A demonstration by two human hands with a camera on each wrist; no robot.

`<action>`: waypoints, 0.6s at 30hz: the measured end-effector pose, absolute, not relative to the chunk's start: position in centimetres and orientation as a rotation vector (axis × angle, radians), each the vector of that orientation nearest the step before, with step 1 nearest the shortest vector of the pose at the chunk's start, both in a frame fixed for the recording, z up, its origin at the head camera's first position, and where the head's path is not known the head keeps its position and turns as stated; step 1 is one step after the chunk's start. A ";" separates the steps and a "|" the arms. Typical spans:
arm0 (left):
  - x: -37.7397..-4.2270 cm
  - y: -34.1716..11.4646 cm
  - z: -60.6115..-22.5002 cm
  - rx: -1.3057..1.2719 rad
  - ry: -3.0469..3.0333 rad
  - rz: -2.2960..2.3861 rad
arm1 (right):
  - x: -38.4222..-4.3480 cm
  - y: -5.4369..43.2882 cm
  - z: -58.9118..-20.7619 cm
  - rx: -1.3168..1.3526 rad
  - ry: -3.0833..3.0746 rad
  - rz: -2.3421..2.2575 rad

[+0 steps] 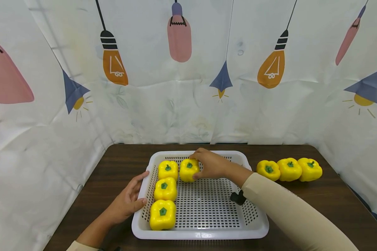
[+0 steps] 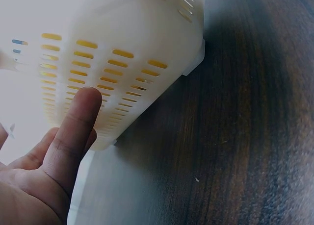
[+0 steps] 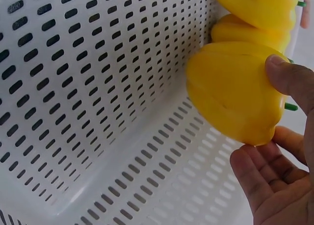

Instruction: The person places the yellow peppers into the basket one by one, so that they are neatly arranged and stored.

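My right hand (image 1: 211, 164) pinches a yellow bell pepper (image 1: 189, 170) between thumb and fingers, near the back wall inside a white perforated basket (image 1: 200, 234). In the right wrist view this bell pepper (image 3: 235, 92) shows its green stem toward the palm, and the basket's holed floor lies beside it. Down the basket's left side stand three more yellow bell peppers (image 1: 165, 188) in a row, stems up. My left hand (image 1: 125, 200) rests at the basket's left rim. Seen from the left wrist, its extended fingers (image 2: 78, 119) lie against the slotted outer wall.
To the right of the basket, three yellow bell peppers (image 1: 289, 169) lie side by side on the dark wooden table (image 1: 330, 209). A small black object (image 1: 238, 198) shows beside the right sleeve. Behind the table hangs a printed white cloth (image 1: 176, 111).
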State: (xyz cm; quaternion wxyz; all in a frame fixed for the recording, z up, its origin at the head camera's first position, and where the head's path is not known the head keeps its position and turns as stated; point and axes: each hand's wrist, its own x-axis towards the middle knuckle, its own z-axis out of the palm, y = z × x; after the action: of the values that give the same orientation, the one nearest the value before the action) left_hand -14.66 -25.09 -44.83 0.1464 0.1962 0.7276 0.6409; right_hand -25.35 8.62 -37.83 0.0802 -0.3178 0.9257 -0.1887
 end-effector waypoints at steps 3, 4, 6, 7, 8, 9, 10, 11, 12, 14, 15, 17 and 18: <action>-14.7 -25.1 -44.8 0.560 2.103 1.839 | -25.4 8.4 -38.0 -0.957 2.773 -0.544; -14.7 -25.1 -44.8 0.559 2.104 1.838 | -25.4 8.4 -38.1 -0.951 2.773 -0.535; -14.7 -25.1 -44.8 0.568 2.107 1.838 | -25.4 8.2 -38.3 -0.938 2.771 -0.527; -14.7 -25.1 -44.8 0.572 2.105 1.839 | -25.4 8.2 -38.3 -0.931 2.770 -0.522; -14.7 -25.1 -44.8 0.577 2.102 1.840 | -25.3 8.1 -38.4 -0.921 2.770 -0.521; -14.7 -25.1 -44.8 0.574 2.100 1.841 | -25.3 8.1 -38.4 -0.913 2.770 -0.518; -14.7 -25.1 -44.8 0.579 2.099 1.841 | -25.3 8.0 -38.4 -0.905 2.772 -0.511; -14.7 -25.1 -44.8 0.584 2.098 1.841 | -25.3 8.0 -38.5 -0.899 2.775 -0.506; -14.7 -25.1 -44.8 0.579 2.097 1.842 | -25.3 8.0 -38.5 -0.892 2.782 -0.493; -14.7 -25.1 -44.9 0.582 2.097 1.842 | -25.2 8.0 -38.5 -0.882 2.795 -0.472; -14.7 -25.1 -44.9 0.583 2.098 1.842 | -25.2 8.0 -38.4 -0.880 2.800 -0.462; -14.7 -25.1 -44.9 0.577 2.097 1.842 | -25.0 8.0 -38.3 -0.875 2.806 -0.450; -14.7 -25.2 -44.9 0.575 2.098 1.841 | -25.0 8.1 -38.2 -0.875 2.808 -0.444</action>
State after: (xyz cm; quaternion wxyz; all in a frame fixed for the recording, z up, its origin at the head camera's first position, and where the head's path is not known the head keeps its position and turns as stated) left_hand -14.72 -25.16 -44.90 0.1452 0.1997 0.7284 0.6392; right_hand -24.97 8.09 -38.20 0.0836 -0.2933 0.9407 -0.1487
